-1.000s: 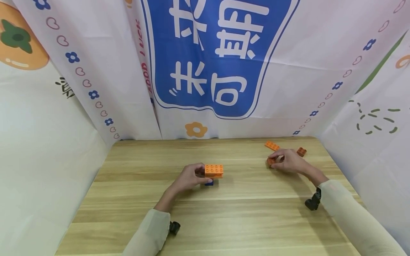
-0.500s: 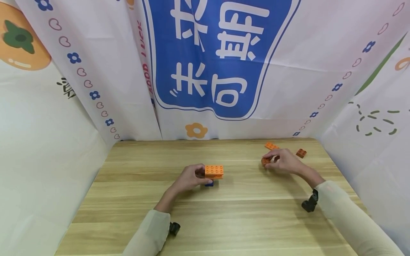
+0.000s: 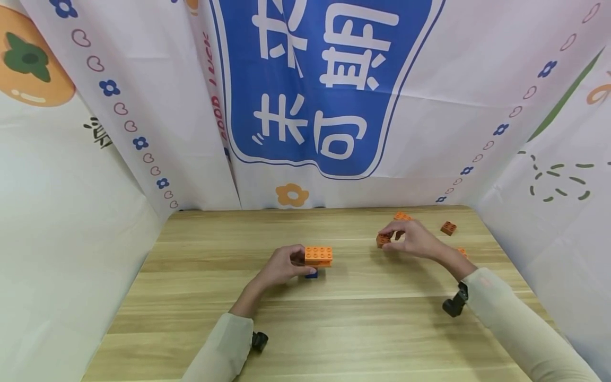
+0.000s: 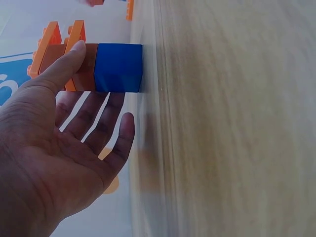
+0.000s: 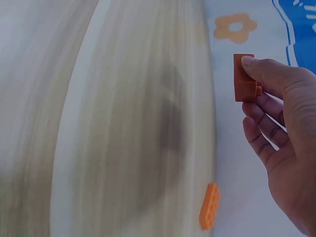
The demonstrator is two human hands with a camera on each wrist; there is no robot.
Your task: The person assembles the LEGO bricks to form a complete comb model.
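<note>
My left hand point(image 3: 282, 264) holds a stack of toy building bricks between thumb and fingers, left of the table's middle. In the left wrist view a blue brick point(image 4: 118, 67) forms its base, with brown bricks point(image 4: 85, 69) and thin orange bricks point(image 4: 45, 48) alternating above. The orange top brick point(image 3: 319, 254) shows its studs in the head view. Whether the stack touches the table is hard to tell. My right hand point(image 3: 414, 239) pinches a brown brick point(image 5: 244, 78) by its sides, raised over the table; its studs face the palm side in the right wrist view.
A thin orange brick point(image 3: 402, 216) lies by the back edge, beyond my right hand. Farther right is a loose brown brick point(image 3: 448, 228). Another orange brick point(image 3: 462, 252) is partly hidden behind my right wrist. A printed cloth point(image 3: 267, 180) hangs behind the wooden table point(image 3: 334, 329).
My right hand has moved left with the brown brick, and an orange brick has come into sight behind its wrist. The left hand and the stack have stayed in place.
</note>
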